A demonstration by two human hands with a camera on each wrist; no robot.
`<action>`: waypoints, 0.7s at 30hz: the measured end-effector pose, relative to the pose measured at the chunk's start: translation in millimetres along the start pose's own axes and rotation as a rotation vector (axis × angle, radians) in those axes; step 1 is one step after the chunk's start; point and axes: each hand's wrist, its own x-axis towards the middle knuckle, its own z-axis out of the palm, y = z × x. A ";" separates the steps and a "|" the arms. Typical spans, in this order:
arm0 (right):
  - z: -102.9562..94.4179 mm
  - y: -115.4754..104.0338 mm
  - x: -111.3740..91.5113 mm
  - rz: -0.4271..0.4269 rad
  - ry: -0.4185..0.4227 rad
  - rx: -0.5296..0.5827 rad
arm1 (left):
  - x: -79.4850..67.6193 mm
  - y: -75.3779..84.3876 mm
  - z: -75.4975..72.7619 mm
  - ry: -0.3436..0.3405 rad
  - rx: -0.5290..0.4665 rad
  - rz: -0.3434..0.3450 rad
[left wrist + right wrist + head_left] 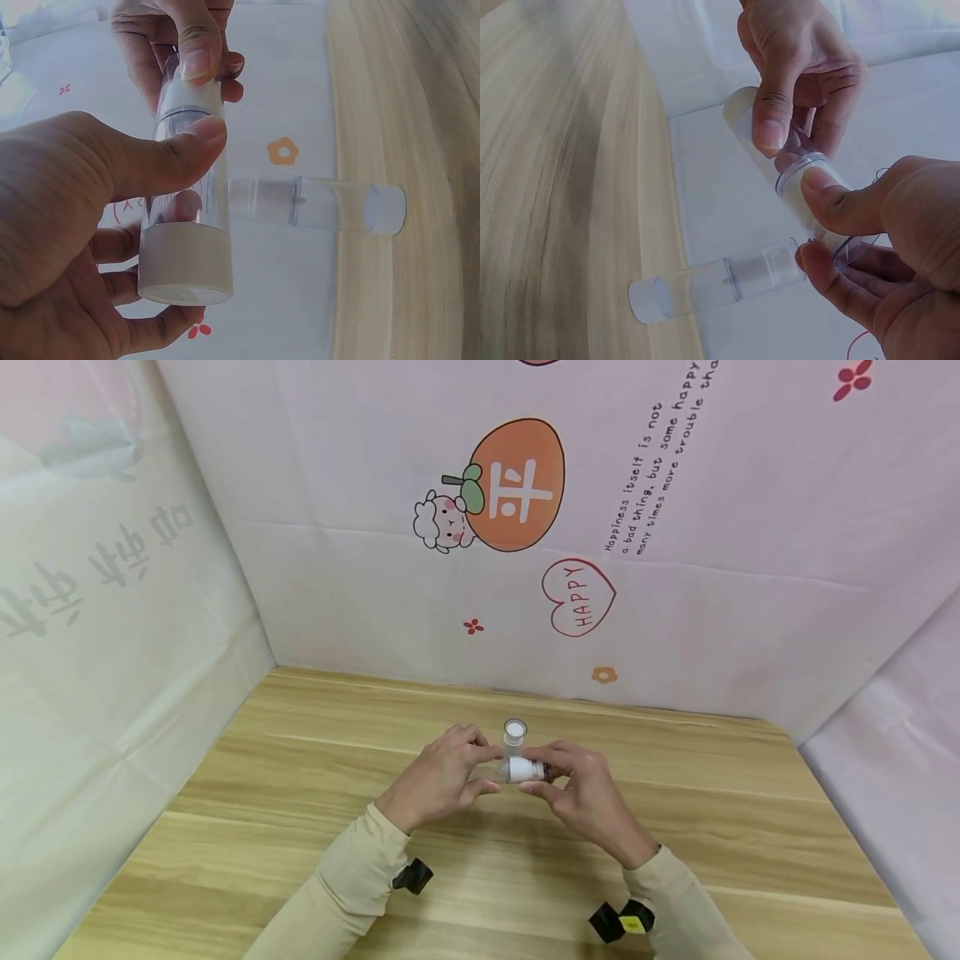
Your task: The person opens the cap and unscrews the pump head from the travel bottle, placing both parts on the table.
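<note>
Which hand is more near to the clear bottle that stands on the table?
The right hand, by a little, though it's close. The standing clear bottle rises just behind both hands, and the left hand lies slightly farther off. Both hands hold the other bottle between them.

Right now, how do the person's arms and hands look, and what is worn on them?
Both arms wear long beige sleeves reaching the wrists. The left hand and right hand are bare, without gloves or rings. A small black device sits at the left wrist; a black one with a yellow label at the right.
</note>
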 end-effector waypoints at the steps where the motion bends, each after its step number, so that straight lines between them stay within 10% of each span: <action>1: -1.1 -0.5 0.4 0.007 -0.011 -0.001 | 0.1 0.4 -0.2 -0.001 -0.002 0.001; 21: 2.6 9.5 -0.3 0.127 0.057 0.172 | 0.3 -10.8 3.1 0.108 -0.005 0.025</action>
